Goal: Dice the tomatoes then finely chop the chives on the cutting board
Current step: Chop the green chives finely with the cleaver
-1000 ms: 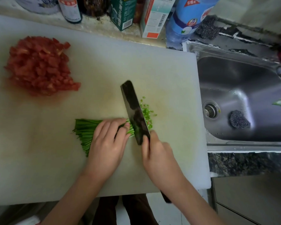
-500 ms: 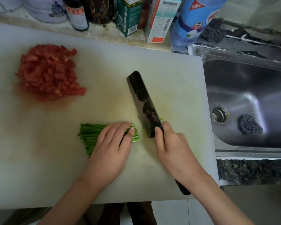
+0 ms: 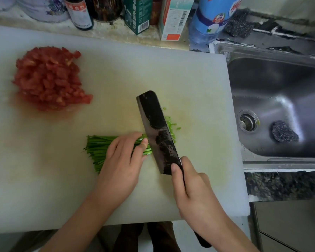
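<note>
A heap of diced red tomato (image 3: 49, 79) lies at the back left of the white cutting board (image 3: 189, 84). A bundle of green chives (image 3: 96, 148) lies across the board's middle. My left hand (image 3: 122, 160) presses down on the bundle, fingertips close to its cut end. My right hand (image 3: 191, 188) grips the handle of a dark cleaver (image 3: 156, 131), whose blade stands against the chives' right end. Small chopped chive bits (image 3: 172, 127) lie just right of the blade.
Bottles, cartons and a blue plastic bottle (image 3: 207, 24) line the counter behind the board. A steel sink (image 3: 280, 99) with a drain and a dark scouring pad (image 3: 284, 133) sits to the right. The board's front edge overhangs the counter.
The cleaver lifted and tilted away from the chives half a second ago, and now it is back down at the bundle's cut end. My left hand stays on the chives.
</note>
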`<state>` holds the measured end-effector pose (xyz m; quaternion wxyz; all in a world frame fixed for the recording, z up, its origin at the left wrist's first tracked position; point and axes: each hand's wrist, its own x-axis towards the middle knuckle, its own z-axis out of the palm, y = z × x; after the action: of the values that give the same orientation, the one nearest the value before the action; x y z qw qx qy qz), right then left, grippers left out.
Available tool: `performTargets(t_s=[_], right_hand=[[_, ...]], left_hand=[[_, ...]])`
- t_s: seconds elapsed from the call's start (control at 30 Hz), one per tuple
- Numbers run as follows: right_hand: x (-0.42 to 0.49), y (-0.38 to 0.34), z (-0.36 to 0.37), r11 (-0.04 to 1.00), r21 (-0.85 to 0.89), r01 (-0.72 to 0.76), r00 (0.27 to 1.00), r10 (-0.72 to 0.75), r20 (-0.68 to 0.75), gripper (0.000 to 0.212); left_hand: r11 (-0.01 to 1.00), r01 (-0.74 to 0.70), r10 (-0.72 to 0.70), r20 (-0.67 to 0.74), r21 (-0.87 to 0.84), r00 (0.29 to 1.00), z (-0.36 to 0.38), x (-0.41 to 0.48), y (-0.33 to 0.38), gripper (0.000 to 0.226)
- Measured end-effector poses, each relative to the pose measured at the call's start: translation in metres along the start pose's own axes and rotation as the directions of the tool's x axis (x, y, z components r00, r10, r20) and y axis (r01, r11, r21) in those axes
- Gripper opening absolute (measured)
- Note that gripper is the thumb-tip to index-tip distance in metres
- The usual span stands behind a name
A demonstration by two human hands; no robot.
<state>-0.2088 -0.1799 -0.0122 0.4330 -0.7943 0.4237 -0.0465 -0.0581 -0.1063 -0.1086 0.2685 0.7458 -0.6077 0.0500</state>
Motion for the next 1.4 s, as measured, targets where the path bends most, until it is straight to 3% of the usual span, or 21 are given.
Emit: performTargets(t_s=[0.27,0.47,0.73,0.93,1.07,1.2,1.4], right_hand=[[-0.002,0.004,0.013,0.953,-0.288,0.092,0.992,-0.111,-0.051,0.021],[-0.003,-0.005,0.019,0.9,-0.434,-0.042,0.994,-0.008,-0.113,0.017],[0.001,-0.009,0.024,0.86,-0.5,-0.096,0.989,0.025,-0.148,0.016],[0.006,-0.016,0.027,0.798,-0.59,-0.122,0.988,0.041,-0.148,0.017],[0.019,-0.017,0.03,0.811,-0.579,-0.085,0.988,-0.005,-0.151,0.026],[0.031,-0.02,0.033,0.831,-0.554,-0.049,0.992,-0.025,-0.125,0.032],[-0.002,-0.012,0.022,0.862,-0.496,-0.105,0.994,0.073,-0.083,0.02]], left_hand=[[0.998,0.01,-0.009,0.007,-0.057,1.0,-0.006,0.003,0.001,0.02],[1.0,0.011,-0.011,0.022,-0.024,1.0,-0.006,0.001,0.001,0.02],[0.998,-0.033,0.035,0.037,-0.058,0.999,-0.01,0.003,-0.002,0.016],[0.999,0.006,-0.005,0.026,-0.036,1.0,-0.006,0.001,0.001,0.02],[0.999,0.003,-0.002,0.031,-0.035,1.0,-0.007,0.0,0.001,0.008],[0.999,0.012,-0.01,0.041,-0.04,0.999,-0.008,0.002,0.0,0.011],[0.998,0.03,-0.027,0.056,-0.063,0.998,-0.01,0.001,0.002,0.006]])
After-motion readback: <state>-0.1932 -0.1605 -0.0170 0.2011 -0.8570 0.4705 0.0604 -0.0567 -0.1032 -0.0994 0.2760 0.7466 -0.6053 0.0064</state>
